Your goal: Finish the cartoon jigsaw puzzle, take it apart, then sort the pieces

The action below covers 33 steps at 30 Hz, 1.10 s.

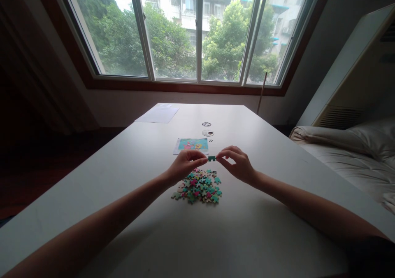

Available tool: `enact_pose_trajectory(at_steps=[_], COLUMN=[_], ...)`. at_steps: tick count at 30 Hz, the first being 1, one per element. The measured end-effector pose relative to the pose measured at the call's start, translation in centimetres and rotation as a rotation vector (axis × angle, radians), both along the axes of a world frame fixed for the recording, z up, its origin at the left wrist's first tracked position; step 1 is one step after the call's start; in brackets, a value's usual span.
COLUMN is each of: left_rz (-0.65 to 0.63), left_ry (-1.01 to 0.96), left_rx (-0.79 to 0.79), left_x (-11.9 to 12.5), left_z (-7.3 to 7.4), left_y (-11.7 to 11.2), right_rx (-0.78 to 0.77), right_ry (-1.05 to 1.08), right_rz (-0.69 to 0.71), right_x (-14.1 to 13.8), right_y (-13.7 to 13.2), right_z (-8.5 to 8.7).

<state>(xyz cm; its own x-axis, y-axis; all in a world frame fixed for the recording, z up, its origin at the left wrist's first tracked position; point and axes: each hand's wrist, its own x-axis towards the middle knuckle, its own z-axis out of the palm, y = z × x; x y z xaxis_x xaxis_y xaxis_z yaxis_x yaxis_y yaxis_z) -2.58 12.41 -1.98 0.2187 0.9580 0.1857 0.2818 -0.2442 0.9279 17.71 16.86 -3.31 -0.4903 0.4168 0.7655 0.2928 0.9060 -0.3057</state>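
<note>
A small green puzzle piece (211, 158) is held in the air between both hands, just above a heap of loose coloured puzzle pieces (199, 186) on the white table (247, 228). My left hand (184, 164) pinches the piece's left end with curled fingers. My right hand (236, 162) pinches its right end with thumb and forefinger. Beyond the hands lies a colourful picture card (191, 145), flat on the table.
A sheet of paper (157, 114) lies at the table's far left. Two small round objects (207, 129) sit past the card. A bed with pillows (348, 146) stands to the right, and a large window (197, 31) is behind the table.
</note>
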Motion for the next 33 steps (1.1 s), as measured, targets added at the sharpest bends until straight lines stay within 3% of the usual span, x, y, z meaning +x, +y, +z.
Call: enact_pose_trajectory(at_steps=[5, 12, 16, 19, 25, 33], left_rz=[0.009, 0.008, -0.092, -0.181, -0.218, -0.206], left_ry=[0.218, 0.452, 0.551, 0.617, 0.705, 0.743], left_rx=[0.106, 0.181, 0.189, 0.228, 0.292, 0.308], left_x=[-0.6, -0.9, -1.4, -1.9, -2.0, -2.1], left_z=[-0.2, -0.5, -0.6, -0.4, -0.6, -0.7], left_y=[0.3, 0.4, 0.4, 0.4, 0.4, 0.4], right_rx=[0.104, 0.117, 0.088, 0.017, -0.283, -0.403], right_ry=[0.04, 0.064, 0.004, -0.106, -0.222, -0.3], right_rz=[-0.04, -0.075, -0.09, -0.124, -0.287, -0.359], right_x=[0.4, 0.7, 0.8, 1.2, 1.4, -0.6], right_y=[0.6, 0.6, 1.4, 3.6, 9.9, 15.0], right_z=[0.7, 1.2, 0.8, 0.3, -0.6, -2.5])
